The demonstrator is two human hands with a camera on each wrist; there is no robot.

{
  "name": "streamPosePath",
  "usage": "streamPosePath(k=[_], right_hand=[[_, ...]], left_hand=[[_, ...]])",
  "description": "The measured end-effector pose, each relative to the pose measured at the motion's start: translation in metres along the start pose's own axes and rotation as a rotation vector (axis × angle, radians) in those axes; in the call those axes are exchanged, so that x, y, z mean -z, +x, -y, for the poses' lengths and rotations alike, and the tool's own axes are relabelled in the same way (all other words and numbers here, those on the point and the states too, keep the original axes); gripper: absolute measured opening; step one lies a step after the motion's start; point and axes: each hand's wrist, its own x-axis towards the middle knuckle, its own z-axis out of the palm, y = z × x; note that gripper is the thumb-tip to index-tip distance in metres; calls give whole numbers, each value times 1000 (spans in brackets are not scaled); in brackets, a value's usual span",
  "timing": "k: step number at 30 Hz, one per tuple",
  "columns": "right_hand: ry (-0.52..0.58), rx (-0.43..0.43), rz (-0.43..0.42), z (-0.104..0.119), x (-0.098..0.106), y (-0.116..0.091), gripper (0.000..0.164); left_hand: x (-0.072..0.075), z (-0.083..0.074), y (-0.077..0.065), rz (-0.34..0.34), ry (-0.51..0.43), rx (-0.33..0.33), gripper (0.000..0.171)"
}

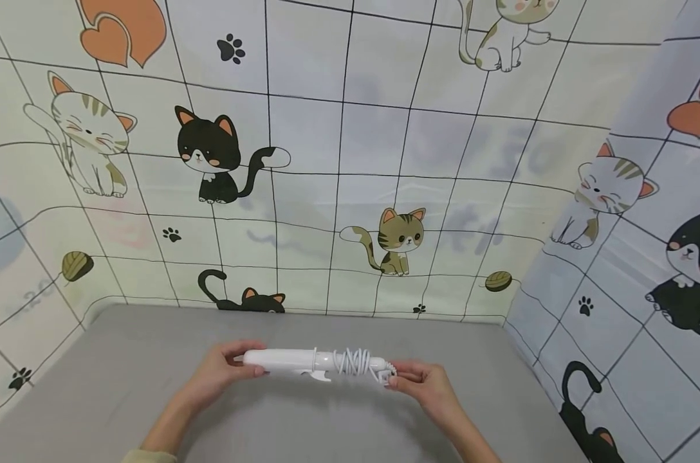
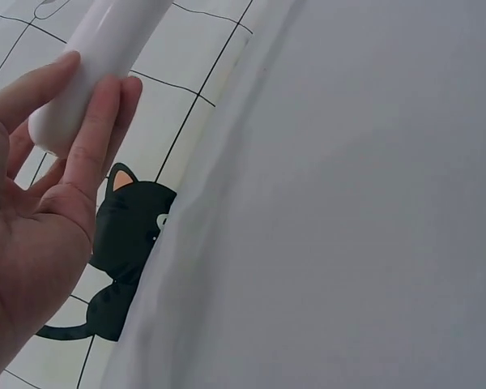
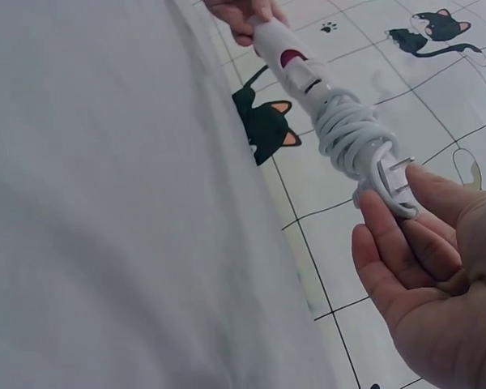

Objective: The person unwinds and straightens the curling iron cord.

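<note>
A white curling iron is held level between both hands, its cord wound in several loops round the right part. A small lever sticks out on its near side, and a dark red oval shows on the body in the right wrist view. My left hand pinches the smooth rounded end between thumb and fingers. At the other end, my right hand grips the cord end and handle tip, thumb beside the two-pin plug.
A grey cloth-covered table lies below the hands. Behind it hangs a white gridded backdrop printed with cartoon cats, paw prints and hearts, which continues along the left and right sides.
</note>
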Motion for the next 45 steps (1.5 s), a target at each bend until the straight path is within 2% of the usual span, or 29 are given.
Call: streamPosePath(k=[5,16,20,26,33,36,41,45], right_hand=[[20,-22,-3,6,-2,-4,40],[70,-22,34,8,-2,-7,41],[59,-3,2,8,-3,-7,38],[-44,20,-117,10,-10,-9,29],[-133,19,-235,13,-18,-9,21],[-164,13,-236,15,-18,-9,21],[-153,-22,-213,17,-18,-8,31],[-146,-32,-223,15,-16,-7,33]], left_hand=[[-1,0,0,13,-51,-14,51],[-7,-4,-1,33,-15,-53,49],[-9,-6,-1,36,-4,-48,50],[-11,-5,-1,70,-8,-63,53],[-17,-2,-1,54,2,-59,60],[-17,-1,-3,46,-7,-63,59],[-16,-1,-4,30,-23,-60,55],[-17,-2,-3,32,-20,-56,54]])
